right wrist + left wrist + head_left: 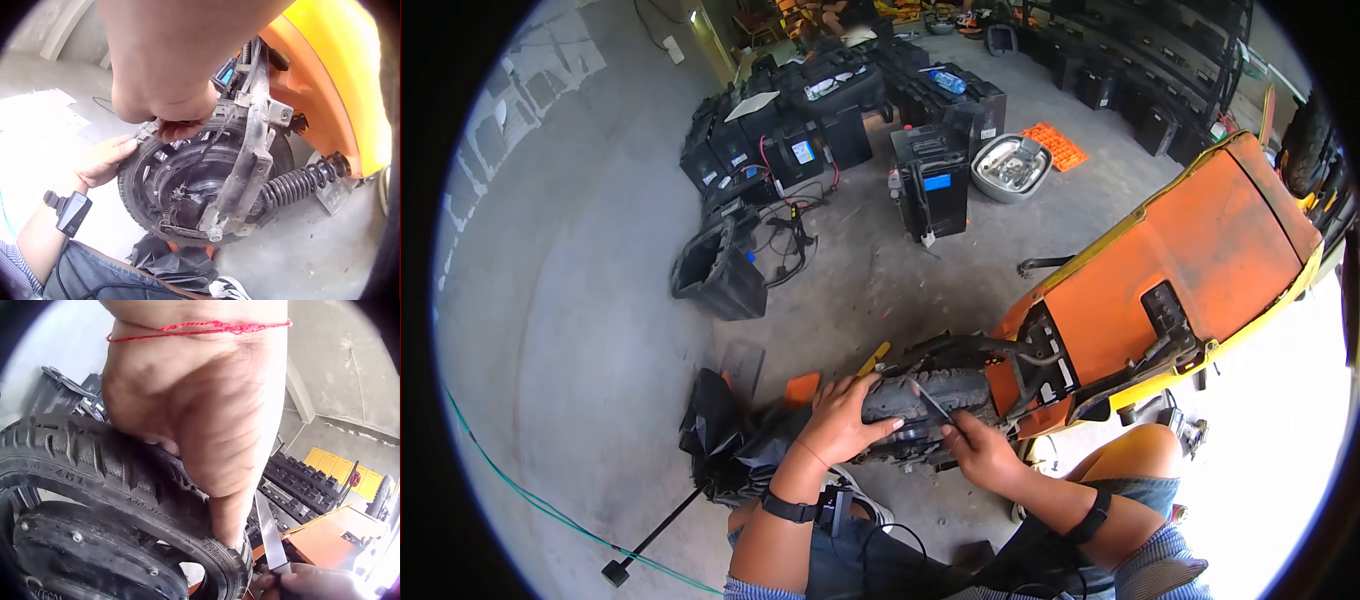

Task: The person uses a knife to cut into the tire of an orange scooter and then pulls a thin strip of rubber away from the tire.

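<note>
A black motorbike tire [890, 400] with a chunky tread sits upright on its wheel at the rear of the orange bike. My left hand [837, 425] grips it across the tread, thumb against the near side. In my right hand [985, 455] is a knife [272, 537], held by its dark handle, its flat blade angled up beside the tread. The blade lies close to the left thumb in the left wrist view. A hub [94, 550] with bolts fills the wheel's middle. The right wrist view shows the right hand above the wheel, the knife hidden behind it.
The orange bike body [1160, 250] stretches to the right, with a coil spring [306, 184] beside the wheel. A black plastic bag [720, 430] lies left of the tire. Ahead stand black battery cases [935, 190], a silver basin [1010, 168] and an open black box [720, 270].
</note>
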The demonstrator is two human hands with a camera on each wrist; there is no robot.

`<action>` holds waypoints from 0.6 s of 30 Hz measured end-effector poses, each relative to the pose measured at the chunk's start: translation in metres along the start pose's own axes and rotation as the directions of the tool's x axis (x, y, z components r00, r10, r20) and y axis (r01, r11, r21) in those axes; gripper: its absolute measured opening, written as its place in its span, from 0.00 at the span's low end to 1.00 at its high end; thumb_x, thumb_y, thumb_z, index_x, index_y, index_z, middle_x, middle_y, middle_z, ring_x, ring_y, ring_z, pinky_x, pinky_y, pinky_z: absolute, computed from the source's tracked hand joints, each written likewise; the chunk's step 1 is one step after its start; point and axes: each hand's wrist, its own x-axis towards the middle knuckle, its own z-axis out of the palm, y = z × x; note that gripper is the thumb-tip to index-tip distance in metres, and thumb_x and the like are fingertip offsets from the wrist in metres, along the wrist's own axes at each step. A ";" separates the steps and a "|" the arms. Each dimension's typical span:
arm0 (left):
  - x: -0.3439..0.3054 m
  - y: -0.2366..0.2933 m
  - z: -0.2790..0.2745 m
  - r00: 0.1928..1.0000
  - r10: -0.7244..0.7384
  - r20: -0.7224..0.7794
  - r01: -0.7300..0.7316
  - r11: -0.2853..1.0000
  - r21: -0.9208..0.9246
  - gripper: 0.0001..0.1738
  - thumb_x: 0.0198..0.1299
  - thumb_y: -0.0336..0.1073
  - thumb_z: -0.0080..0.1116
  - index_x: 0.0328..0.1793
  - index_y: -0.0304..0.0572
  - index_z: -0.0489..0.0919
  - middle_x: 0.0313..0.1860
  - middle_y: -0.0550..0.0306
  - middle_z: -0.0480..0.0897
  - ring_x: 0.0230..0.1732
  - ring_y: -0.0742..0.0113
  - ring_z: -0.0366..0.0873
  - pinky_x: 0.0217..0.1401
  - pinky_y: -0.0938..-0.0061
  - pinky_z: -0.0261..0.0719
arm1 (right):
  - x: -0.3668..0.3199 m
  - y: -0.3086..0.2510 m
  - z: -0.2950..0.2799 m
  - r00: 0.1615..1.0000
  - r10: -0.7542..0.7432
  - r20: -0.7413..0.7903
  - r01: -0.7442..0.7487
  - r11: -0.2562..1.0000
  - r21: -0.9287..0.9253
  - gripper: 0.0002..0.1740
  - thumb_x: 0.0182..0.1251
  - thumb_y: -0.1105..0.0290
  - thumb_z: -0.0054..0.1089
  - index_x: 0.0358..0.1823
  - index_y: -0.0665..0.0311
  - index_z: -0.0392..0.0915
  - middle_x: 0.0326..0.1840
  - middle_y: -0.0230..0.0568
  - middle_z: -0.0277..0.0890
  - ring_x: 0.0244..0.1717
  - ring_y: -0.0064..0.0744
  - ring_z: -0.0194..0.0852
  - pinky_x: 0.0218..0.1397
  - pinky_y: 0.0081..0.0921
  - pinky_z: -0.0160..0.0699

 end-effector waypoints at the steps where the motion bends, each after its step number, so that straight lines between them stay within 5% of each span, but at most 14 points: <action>1: -0.001 -0.001 0.001 1.000 -0.022 0.010 0.022 1.000 0.019 0.45 0.54 0.60 0.72 0.73 0.45 0.72 0.66 0.40 0.77 0.71 0.39 0.69 0.77 0.50 0.59 | 0.001 0.003 0.002 0.999 -0.039 -0.014 0.040 0.999 0.004 0.12 0.78 0.62 0.55 0.50 0.64 0.75 0.36 0.61 0.79 0.43 0.65 0.80 0.44 0.47 0.78; 2: 0.000 0.000 0.002 0.999 -0.045 0.020 0.044 0.998 0.034 0.46 0.54 0.62 0.71 0.75 0.50 0.71 0.67 0.42 0.76 0.72 0.37 0.66 0.79 0.47 0.55 | 0.001 0.005 0.003 0.997 -0.076 -0.026 0.076 0.997 0.005 0.12 0.78 0.62 0.55 0.50 0.65 0.75 0.36 0.61 0.80 0.43 0.65 0.80 0.44 0.48 0.77; 6: 0.000 0.007 0.000 0.988 -0.150 0.029 0.147 0.986 0.072 0.51 0.52 0.65 0.72 0.73 0.38 0.70 0.67 0.39 0.76 0.73 0.37 0.66 0.79 0.50 0.56 | 0.005 0.007 0.002 0.997 -0.067 0.026 0.068 0.997 -0.039 0.12 0.78 0.62 0.55 0.49 0.64 0.74 0.36 0.61 0.80 0.42 0.66 0.80 0.42 0.51 0.77; 18: 0.003 0.001 0.000 0.994 -0.099 0.042 0.096 0.994 0.059 0.49 0.51 0.66 0.72 0.66 0.33 0.74 0.62 0.40 0.78 0.68 0.39 0.69 0.74 0.51 0.64 | 0.005 0.009 0.002 0.996 -0.078 0.046 0.085 0.979 -0.183 0.12 0.79 0.59 0.52 0.46 0.62 0.72 0.31 0.60 0.80 0.37 0.67 0.81 0.39 0.57 0.78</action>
